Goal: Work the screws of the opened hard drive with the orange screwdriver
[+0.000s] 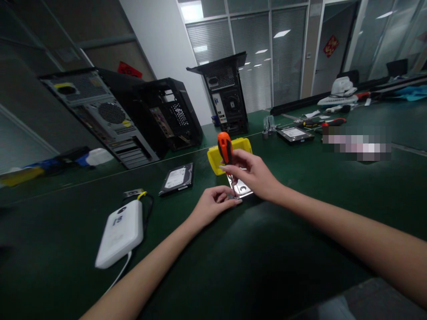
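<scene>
Upright over a silver hard drive (pixel 244 189) is an orange and black screwdriver (pixel 224 148), its shaft pointing down at the drive's near left edge. My right hand (pixel 251 174) is closed around the lower part of its handle. My left hand (pixel 215 202) lies at the drive's near left corner, fingers bent together beside the screwdriver's tip; what they pinch there is too small to tell. Directly behind the drive stands a yellow tray (pixel 246 144), partly hidden by the screwdriver and my right hand.
Hard drives lie left (pixel 176 178) and right (pixel 295 134) of my hands. A white power bank (pixel 120 233) with a cable is at the near left. Computer cases (pixel 106 113) stand behind. Pliers (pixel 312 124) and other tools lie at the back right.
</scene>
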`<act>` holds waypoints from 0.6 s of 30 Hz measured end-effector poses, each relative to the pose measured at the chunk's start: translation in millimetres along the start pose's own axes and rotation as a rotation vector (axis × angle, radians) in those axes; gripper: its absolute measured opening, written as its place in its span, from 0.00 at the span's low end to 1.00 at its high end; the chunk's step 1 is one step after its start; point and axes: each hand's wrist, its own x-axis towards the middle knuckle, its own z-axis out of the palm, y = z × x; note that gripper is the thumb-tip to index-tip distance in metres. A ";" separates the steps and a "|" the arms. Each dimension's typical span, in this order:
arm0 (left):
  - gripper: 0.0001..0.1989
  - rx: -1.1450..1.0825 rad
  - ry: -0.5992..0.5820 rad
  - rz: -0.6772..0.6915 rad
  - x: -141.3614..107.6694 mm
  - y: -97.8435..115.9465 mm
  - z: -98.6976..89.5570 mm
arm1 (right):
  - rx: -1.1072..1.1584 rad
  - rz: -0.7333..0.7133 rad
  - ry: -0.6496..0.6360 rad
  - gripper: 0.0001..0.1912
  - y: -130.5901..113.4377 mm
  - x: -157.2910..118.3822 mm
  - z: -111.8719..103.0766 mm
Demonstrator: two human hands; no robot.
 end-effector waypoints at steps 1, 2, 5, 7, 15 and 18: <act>0.19 0.002 -0.001 -0.004 0.0 0.4 -0.1 | -0.005 -0.001 0.000 0.13 -0.1 -0.1 -0.2; 0.19 0.002 -0.002 -0.005 0.0 0.9 -0.1 | -0.008 -0.003 -0.001 0.13 -0.4 -0.4 -0.3; 0.18 -0.007 0.001 0.009 -0.2 2.7 -0.2 | -0.007 0.001 -0.005 0.13 -2.0 -1.1 0.0; 0.18 -0.016 0.001 0.017 -0.4 3.5 -0.2 | -0.012 0.002 0.000 0.13 -2.9 -1.6 0.3; 0.16 -0.025 0.005 0.009 -0.8 4.0 -0.7 | -0.022 -0.003 0.016 0.13 1.2 -2.4 -0.4; 0.16 -0.021 0.010 0.007 -1.1 4.7 -1.2 | -0.017 0.005 0.017 0.15 2.5 -2.9 -0.6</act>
